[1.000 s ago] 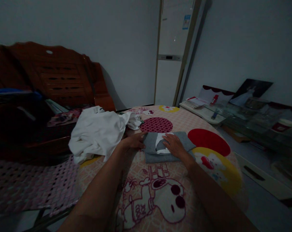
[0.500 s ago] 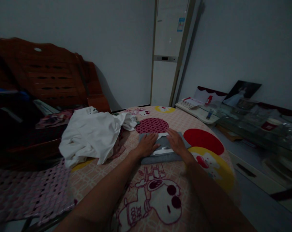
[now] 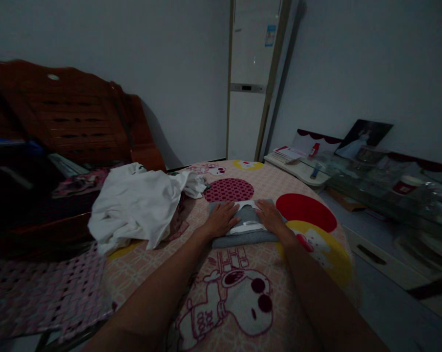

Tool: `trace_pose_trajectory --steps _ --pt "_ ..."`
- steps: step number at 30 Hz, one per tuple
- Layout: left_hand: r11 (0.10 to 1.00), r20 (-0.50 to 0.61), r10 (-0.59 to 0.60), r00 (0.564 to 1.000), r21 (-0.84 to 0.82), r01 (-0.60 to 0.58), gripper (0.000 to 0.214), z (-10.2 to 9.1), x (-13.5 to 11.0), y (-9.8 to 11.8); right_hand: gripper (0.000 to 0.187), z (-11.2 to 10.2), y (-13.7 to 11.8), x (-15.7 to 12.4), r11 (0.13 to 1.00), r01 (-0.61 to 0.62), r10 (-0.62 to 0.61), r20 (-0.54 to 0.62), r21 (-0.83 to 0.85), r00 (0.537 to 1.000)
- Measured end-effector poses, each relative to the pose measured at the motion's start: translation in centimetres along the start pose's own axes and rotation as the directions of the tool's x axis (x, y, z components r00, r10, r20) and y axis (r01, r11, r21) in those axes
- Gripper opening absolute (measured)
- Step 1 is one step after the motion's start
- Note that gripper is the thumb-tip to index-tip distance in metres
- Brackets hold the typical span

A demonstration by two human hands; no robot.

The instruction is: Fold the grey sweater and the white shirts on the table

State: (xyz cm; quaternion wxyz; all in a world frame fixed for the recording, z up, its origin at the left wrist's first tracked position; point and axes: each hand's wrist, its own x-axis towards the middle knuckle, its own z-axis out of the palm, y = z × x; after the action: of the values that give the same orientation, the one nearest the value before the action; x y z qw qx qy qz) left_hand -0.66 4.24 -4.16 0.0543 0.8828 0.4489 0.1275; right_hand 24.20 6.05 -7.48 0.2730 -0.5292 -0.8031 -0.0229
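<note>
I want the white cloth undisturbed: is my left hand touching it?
Apart. The head view shows patterned tablecloth between your left hand and the white cloth; the hand lies on the folded grey garment.

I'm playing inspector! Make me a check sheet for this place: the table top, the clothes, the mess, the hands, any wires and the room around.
Surface: round, covered by a pink patterned tablecloth.
Job's things: folded gray-and-white garment, lying on the tablecloth.
Clutter: rumpled white cloth heaped at the left edge.
Hands: left hand and right hand both rest on the garment, one on each side.
Cables: nothing seen.
Surroundings: wooden seat left, tall white unit behind, paper cup right; dim light.
</note>
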Motion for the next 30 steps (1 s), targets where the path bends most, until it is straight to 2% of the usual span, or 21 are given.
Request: trace_pose_trajectory --steps 2,5,9,12,15,20,26,30 --pt "1.000 -0.025 0.000 1.000 -0.009 0.000 0.052 0.0 0.0 -0.1 0.035 0.0 0.4 0.0 0.997 -0.006 0.010 -0.059 0.071 0.998" --pt "0.998 -0.121 -0.003 0.993 -0.055 -0.003 0.044 -0.1 0.1 -0.3 0.031 -0.4 0.5 0.0 0.992 0.010 0.002 -0.095 0.128 0.995" --pt "0.995 -0.213 0.022 0.977 -0.087 -0.042 0.034 -0.4 0.2 0.0 0.040 -1.3 -0.2 -0.2 0.993 0.027 -0.016 -0.104 0.112 0.994" --pt "0.999 -0.206 0.016 0.978 -0.039 -0.025 0.037 -0.8 0.4 1.0 0.034 -1.7 -0.8 -0.2 0.998 0.002 0.005 -0.113 0.059 0.994" --pt "0.998 -0.187 -0.060 0.981 0.025 0.066 0.032 -1.1 1.1 2.1 0.023 -1.9 -1.0 -0.1 1.000 -0.030 0.030 -0.100 0.010 0.995" --pt "0.982 -0.187 -0.154 0.970 0.080 0.171 0.027 -0.9 2.4 2.7 0.022 -1.8 -1.1 -0.1 0.999 -0.044 0.041 -0.105 -0.026 0.994" --pt "0.989 -0.244 -0.074 0.967 0.106 0.102 0.024 -0.9 2.2 2.3 0.021 -2.0 -1.2 0.1 0.998 -0.060 0.058 -0.152 -0.010 0.987" --pt "0.990 -0.208 -0.045 0.977 0.123 0.072 0.027 -1.1 1.8 2.4 0.018 -2.2 -1.3 0.1 0.998 -0.045 0.038 -0.159 -0.044 0.987"
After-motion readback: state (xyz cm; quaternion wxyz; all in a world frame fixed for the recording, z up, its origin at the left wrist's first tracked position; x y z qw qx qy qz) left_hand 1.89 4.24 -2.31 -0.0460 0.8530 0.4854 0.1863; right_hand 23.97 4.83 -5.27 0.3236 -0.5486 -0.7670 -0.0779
